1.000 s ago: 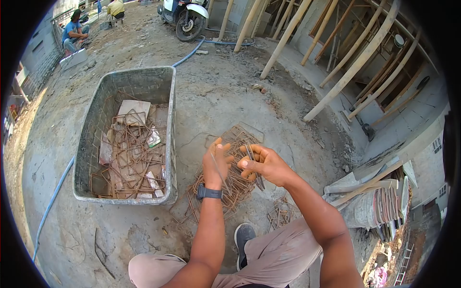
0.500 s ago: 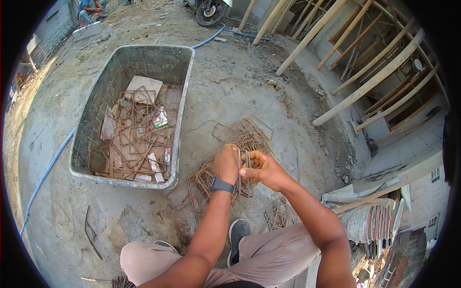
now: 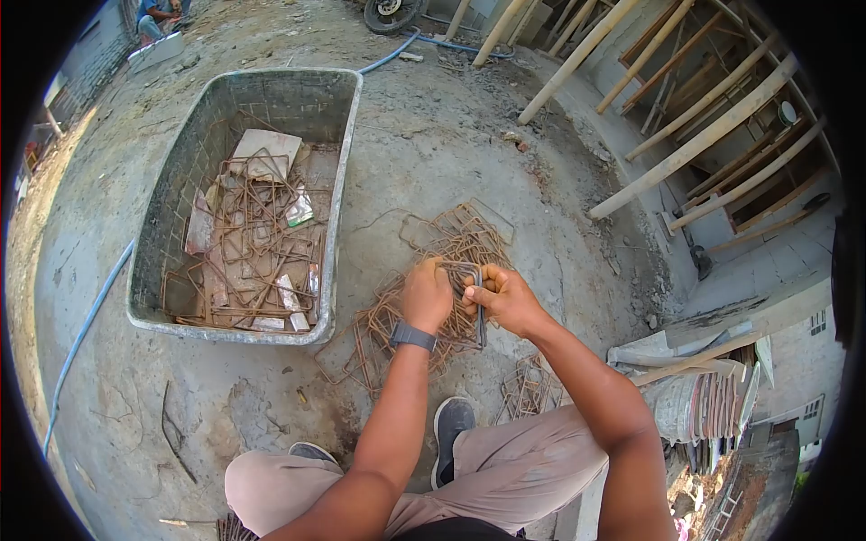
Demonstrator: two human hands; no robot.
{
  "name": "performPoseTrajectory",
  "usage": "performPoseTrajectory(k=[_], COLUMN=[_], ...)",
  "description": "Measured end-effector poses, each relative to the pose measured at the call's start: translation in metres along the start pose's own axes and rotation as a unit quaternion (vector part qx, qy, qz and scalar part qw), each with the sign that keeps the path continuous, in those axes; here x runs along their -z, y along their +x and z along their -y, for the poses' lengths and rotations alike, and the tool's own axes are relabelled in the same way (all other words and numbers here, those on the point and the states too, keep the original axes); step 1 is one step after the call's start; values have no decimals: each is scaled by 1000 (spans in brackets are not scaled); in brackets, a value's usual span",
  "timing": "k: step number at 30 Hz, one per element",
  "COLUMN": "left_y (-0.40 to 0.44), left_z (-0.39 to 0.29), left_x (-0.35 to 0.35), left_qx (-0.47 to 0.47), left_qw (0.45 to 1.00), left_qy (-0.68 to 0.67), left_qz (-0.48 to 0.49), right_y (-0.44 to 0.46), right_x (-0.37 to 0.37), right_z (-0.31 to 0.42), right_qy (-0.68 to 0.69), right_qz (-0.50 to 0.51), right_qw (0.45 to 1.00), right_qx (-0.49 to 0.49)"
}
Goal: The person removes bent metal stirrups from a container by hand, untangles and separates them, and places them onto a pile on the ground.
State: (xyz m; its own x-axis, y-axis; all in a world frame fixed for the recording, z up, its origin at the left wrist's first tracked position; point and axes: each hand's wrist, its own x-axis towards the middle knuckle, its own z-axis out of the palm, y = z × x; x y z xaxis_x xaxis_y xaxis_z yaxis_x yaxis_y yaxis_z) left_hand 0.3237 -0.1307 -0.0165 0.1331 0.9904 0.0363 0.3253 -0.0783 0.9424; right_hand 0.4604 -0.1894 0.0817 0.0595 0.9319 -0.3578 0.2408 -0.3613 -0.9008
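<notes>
Both hands are closed on a few grey rebar stirrups, bent into rectangles and held together in front of me. My left hand, wearing a dark watch at the wrist, grips their left part; its fingertips are mostly hidden behind the hand. My right hand pinches the right side between thumb and fingers. Below and behind them lies a tangled pile of rusty stirrups on the concrete floor. Some pile pieces are covered by my hands and forearms.
A large dark tub at the left holds rusty stirrups, boards and scraps. More stirrups lie by my right leg. Bamboo poles lean at the right. A blue hose crosses the floor. Another person sits far left.
The held stirrups have turned, with a top edge now stretching between my hands. My right hand has shifted slightly right. The tub and pile appear higher in view.
</notes>
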Motion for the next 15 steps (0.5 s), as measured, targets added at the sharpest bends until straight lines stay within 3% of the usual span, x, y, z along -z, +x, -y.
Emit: performPoseTrajectory(k=[4,6,11,15], left_y=[3,2,-6,-8], left_z=[12,11,-12,-8], left_x=[-8,-4,15,22], left_qx=[104,78,157,196], left_qw=[960,963,920,909], left_qy=[-245,-237,-334,-357], left_qz=[89,107,130,89], right_y=[-9,-9,-48,-97], right_x=[25,48,109,160], right_z=[12,-12,-89,-171], right_qy=[-69,-35,-197,-394], right_qz=[-20,-46,-112,-142], right_qw=[997,997,969,892], right_qx=[-38,-50,-100,-173])
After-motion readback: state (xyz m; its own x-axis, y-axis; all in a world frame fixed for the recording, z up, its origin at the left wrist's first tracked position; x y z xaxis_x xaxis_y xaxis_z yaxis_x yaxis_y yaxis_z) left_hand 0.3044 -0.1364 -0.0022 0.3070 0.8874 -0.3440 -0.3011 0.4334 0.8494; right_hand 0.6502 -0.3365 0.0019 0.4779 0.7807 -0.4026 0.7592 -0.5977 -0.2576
